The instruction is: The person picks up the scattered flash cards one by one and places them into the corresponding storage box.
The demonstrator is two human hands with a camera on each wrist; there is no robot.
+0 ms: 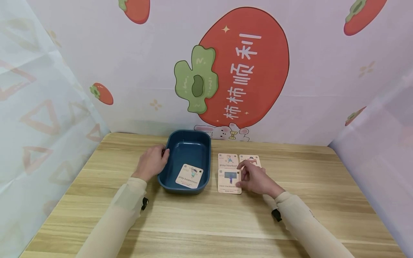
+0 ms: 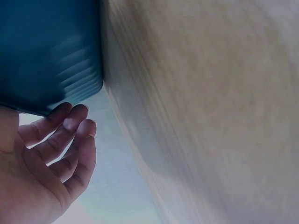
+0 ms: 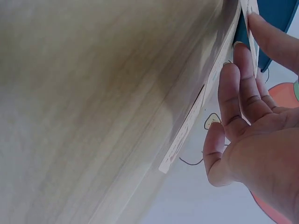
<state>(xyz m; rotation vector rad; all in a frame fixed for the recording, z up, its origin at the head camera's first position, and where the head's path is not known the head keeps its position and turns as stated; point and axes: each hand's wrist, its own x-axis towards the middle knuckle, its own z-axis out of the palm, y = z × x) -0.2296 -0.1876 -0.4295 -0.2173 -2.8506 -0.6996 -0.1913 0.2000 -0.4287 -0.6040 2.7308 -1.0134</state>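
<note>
At its left edge a dark blue plastic bin (image 1: pixel 208 157) is held by my left hand (image 1: pixel 151 162). The left wrist view shows those fingers (image 2: pixel 77 126) bent at the rim of the bin's wall (image 2: pixel 46 56). My right hand (image 1: pixel 259 179) pinches a "clean the blackboard" picture card (image 1: pixel 227 182) by its right side; in the right wrist view that card (image 3: pixel 252 37) is between thumb and fingers, raised off the table. Behind it lie a "play football" card (image 1: pixel 227 159) and another card (image 1: pixel 253 158), partly hidden by the right hand.
A "play badminton" card (image 1: pixel 189 176) lies inside the bin, towards its near end. The wooden table (image 1: pixel 200 222) meets a printed backdrop (image 1: pixel 138 107) behind the bin and cards. Pale sheets (image 1: pixel 42 118) flank both sides.
</note>
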